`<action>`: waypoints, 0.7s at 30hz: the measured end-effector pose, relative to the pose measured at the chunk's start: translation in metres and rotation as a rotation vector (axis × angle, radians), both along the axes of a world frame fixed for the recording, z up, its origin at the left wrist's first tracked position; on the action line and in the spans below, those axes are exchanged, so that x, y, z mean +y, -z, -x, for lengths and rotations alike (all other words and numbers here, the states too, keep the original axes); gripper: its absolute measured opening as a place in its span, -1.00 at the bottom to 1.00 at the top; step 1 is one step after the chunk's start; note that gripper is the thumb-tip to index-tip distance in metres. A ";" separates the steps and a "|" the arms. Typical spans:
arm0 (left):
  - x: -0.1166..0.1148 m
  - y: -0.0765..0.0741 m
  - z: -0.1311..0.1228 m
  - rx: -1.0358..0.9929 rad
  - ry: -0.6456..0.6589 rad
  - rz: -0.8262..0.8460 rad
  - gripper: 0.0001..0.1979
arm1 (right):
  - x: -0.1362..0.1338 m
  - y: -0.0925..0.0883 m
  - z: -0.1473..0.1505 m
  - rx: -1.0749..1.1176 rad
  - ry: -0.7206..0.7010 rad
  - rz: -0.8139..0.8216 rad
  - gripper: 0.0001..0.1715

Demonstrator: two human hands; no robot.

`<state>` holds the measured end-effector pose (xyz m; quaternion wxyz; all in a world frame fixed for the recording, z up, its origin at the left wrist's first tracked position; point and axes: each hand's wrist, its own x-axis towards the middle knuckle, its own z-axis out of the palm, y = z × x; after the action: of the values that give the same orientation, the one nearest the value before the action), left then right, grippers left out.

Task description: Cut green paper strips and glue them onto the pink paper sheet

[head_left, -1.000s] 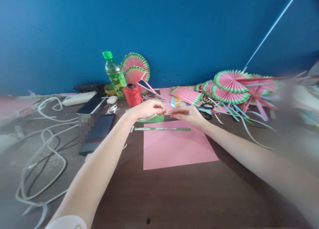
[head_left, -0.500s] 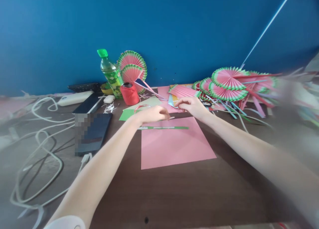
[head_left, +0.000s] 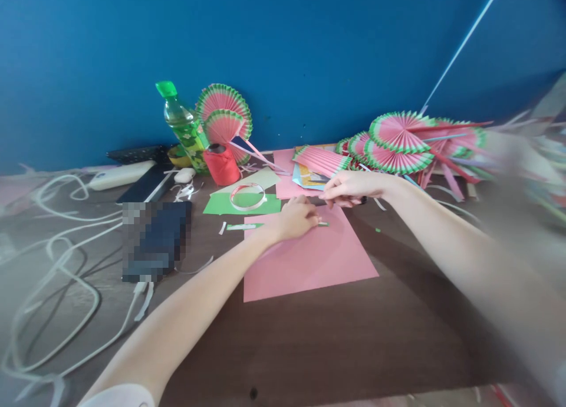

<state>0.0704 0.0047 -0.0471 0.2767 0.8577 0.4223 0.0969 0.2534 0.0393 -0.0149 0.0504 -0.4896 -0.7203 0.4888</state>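
My left hand point(head_left: 299, 218) is closed, its curled fingers pressed down over a narrow green paper strip point(head_left: 245, 226). Both ends of the strip show beyond the hand. Beneath lies a pink paper sheet point(head_left: 309, 265), flat on the dark table. Just past its far edge, my right hand point(head_left: 349, 189) is closed around what looks like black-handled scissors point(head_left: 363, 200); only a bit of dark handle shows and the blades are hard to make out. A roll of tape point(head_left: 247, 206) rests on a green paper piece point(head_left: 216, 204) left of the hands.
Pleated pink-and-green paper fans point(head_left: 400, 138) are heaped at the back right. A green-capped bottle point(head_left: 182, 121), a red roll point(head_left: 221, 166) and more fans point(head_left: 224, 109) stand by the blue wall point(head_left: 300, 53). White cables point(head_left: 95, 304) and a dark phone-like device point(head_left: 163, 242) occupy the left.
My left hand has come down onto the strip, which has shifted left. My right hand has moved nearer me and now grips the dark-handled tool. The tape roll is now uncovered.
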 end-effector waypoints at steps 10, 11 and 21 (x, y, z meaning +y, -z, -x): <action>-0.001 0.002 -0.006 0.047 -0.022 -0.050 -0.80 | -0.002 -0.002 -0.001 -0.128 -0.125 0.082 -0.68; 0.000 0.003 -0.006 0.043 -0.025 -0.054 -0.80 | -0.002 -0.002 -0.001 -0.129 -0.131 0.089 -0.68; -0.002 0.003 -0.009 0.080 -0.055 -0.074 -0.80 | -0.003 0.004 0.002 -0.266 -0.178 0.030 -0.67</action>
<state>0.0790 0.0023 -0.0506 0.2249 0.8586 0.4525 0.0857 0.2510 0.0368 -0.0190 -0.0964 -0.4851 -0.7537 0.4328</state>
